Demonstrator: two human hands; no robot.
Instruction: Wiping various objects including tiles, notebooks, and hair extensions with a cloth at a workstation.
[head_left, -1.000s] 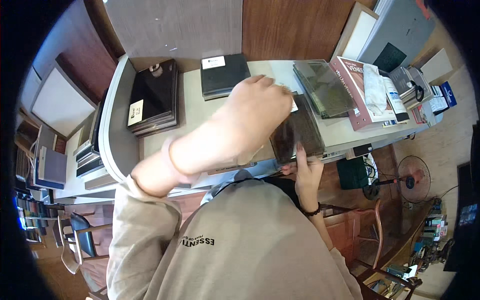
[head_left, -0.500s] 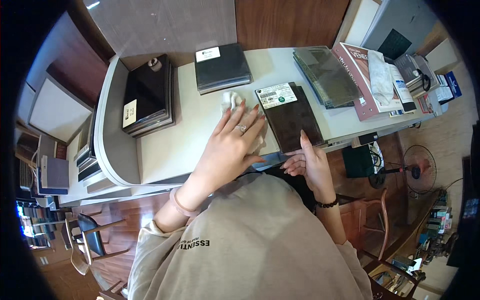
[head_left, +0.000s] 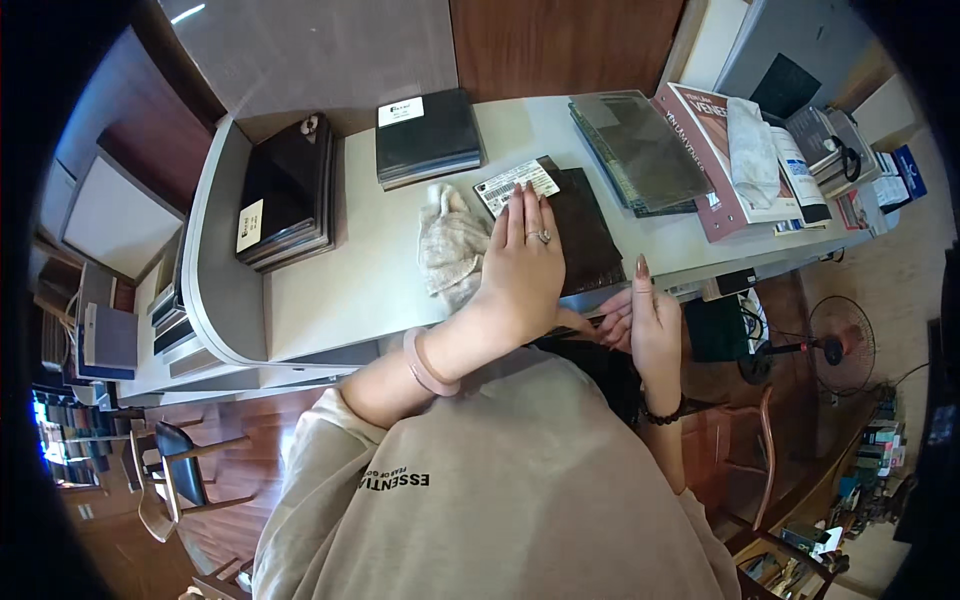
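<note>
Dark brown sample tile [head_left: 585, 235] is lying flat on the grey desk [head_left: 330, 290], near edge overhanging toward me, white label [head_left: 515, 185] at its far left corner. My left hand [head_left: 522, 265] is now resting palm-down on the tile's left part, fingers straight and together, tips reaching the label; it's pressing, not gripping anything. A second ago this hand was lifted high across the desk with the tile tilted up under it, so the tile is going back down and I'm pinning it. My right hand [head_left: 645, 320] is sitting at the tile's near edge, fingers half curled, thumb up; it looks like it's pinching or steadying that edge, but I can't tell for sure since the edge is hidden behind my fingers. Beige cloth [head_left: 452, 245] is bunched on the desk just left of the tile, touching my left hand's side; it's showing more now that my arm is out of the way. My read: tile is settled and stable, cloth is within reach. Black sample stack [head_left: 430, 135] is sitting beyond the cloth, another dark stack [head_left: 285, 195] is further left, and a glass-like sample pile [head_left: 640, 150] is right of the tile.
</note>
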